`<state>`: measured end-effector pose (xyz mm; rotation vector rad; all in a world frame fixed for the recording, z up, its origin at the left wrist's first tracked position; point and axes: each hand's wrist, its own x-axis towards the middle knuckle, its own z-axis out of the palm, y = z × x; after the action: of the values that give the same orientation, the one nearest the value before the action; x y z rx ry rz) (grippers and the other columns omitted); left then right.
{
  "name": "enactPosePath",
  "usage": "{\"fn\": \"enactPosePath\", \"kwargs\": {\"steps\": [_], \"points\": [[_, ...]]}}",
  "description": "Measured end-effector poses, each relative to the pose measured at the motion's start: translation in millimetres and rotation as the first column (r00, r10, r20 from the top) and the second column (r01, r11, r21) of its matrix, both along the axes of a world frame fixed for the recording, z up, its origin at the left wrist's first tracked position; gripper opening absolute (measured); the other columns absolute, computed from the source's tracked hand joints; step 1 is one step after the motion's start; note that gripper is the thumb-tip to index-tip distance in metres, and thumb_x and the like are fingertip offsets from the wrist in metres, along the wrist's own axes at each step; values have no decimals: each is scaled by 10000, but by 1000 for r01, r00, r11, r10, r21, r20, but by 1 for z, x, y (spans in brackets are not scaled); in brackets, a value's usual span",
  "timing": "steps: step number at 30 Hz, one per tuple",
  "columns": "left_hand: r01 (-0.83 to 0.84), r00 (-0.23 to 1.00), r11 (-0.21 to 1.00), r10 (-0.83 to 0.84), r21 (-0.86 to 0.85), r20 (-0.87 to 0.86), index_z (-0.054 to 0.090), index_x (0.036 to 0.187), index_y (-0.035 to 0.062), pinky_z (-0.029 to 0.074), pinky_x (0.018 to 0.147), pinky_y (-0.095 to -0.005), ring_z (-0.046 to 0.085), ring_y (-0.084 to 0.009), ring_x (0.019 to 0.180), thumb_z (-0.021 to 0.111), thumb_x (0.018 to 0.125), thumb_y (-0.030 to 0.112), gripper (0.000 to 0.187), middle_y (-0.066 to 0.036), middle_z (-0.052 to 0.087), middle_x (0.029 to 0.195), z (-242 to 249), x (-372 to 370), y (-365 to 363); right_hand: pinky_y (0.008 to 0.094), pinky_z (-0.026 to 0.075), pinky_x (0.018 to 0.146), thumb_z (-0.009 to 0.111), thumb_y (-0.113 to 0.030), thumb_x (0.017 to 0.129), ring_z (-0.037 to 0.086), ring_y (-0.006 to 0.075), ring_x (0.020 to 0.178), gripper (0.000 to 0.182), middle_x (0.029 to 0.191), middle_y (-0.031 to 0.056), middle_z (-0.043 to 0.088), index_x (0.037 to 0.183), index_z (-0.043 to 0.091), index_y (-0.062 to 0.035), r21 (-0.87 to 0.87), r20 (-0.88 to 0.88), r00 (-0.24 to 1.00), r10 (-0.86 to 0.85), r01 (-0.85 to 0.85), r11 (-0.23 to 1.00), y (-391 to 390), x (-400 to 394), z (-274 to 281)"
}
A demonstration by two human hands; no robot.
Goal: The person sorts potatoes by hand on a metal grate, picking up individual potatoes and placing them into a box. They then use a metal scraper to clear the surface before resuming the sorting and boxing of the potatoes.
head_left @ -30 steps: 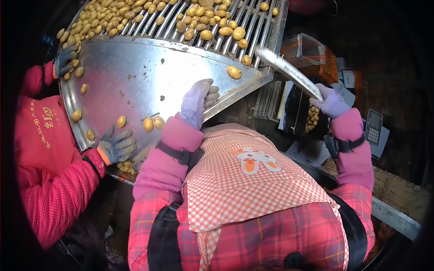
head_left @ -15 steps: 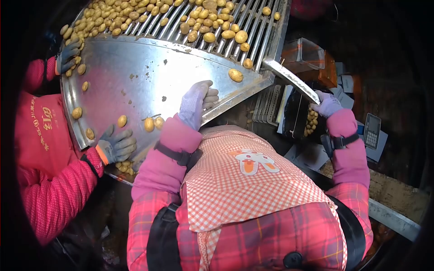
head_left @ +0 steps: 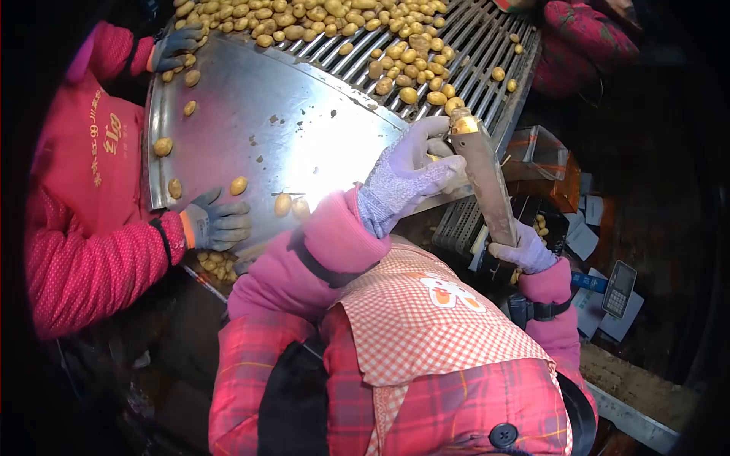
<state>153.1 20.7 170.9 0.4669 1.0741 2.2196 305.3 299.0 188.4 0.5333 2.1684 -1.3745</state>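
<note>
My right hand, in a pale purple glove, is closed round the lower end of a long flat metal strip. The strip slants up and left to the edge of the slatted rack. A potato shows at its upper end, touching or just behind it. My left hand, gloved alike, is beside that end, above the right part of the sheet-metal tray. Its thumb and fingers are apart. A bit of yellow, likely a potato, shows between them; whether they touch it is hidden.
Many potatoes lie on the slatted rack. At the left, a co-worker's gloved hands rest at the tray, with scattered potatoes near them. A crate, papers and a handheld keypad device are at the right.
The view has shifted. My left hand has moved right and up towards the strip's end. The strip has turned steeper and shows its darker face, still in my right hand.
</note>
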Motion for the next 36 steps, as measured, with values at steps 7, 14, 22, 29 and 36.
{"fn": "enactPosePath", "kwargs": {"steps": [7, 14, 22, 29, 36], "points": [[-151, 987, 977, 141, -149, -76, 454, 1324, -20, 501, 678, -253, 627, -126, 764, 527, 962, 352, 524, -91, 617, 1004, 5, -6, -24, 308, 486, 827, 779, -202, 761, 599, 169, 901, 521, 1009, 94, 646, 1209, 596, -9, 288, -217, 961, 169, -102, 952, 0, -8, -2], [-71, 995, 932, 43, -357, -85, 564, 1207, -1, 509, 644, -247, 649, -138, 749, 492, 973, 418, 485, -82, 618, 985, 8, -21, -41, 344, 475, 921, 780, -134, 738, 628, 266, 1034, 544, 1117, 154, 643, 1234, 584, -25, 461, -325, 871, 369, -194, 866, -5, -23, 2], [-142, 984, 940, 169, -310, 62, 568, 1198, 1, 525, 629, -259, 658, -158, 724, 448, 986, 388, 457, -111, 623, 993, -1, -17, -45, 346, 474, 944, 791, -87, 706, 616, 271, 1083, 596, 1167, 149, 629, 1260, 575, -44, 499, -332, 838, 433, -233, 835, -9, -31, -1], [-457, 836, 878, 369, -143, -405, 467, 1304, -12, 499, 842, -285, 602, -187, 1029, 486, 989, 358, 486, -143, 570, 1155, -37, -36, -37, 362, 483, 937, 795, -69, 678, 616, 306, 1065, 629, 1127, 145, 629, 1263, 564, -57, 610, -366, 802, 472, -177, 772, -15, -48, -5], [-387, 905, 911, 346, -140, -250, 415, 1361, -3, 445, 955, -287, 539, -154, 1096, 634, 873, 148, 556, -113, 533, 1225, -33, -34, -57, 355, 432, 996, 830, -212, 675, 559, 278, 1157, 789, 1237, 153, 574, 1361, 473, -54, 486, -292, 860, 419, -244, 839, -47, -60, -8]]}}
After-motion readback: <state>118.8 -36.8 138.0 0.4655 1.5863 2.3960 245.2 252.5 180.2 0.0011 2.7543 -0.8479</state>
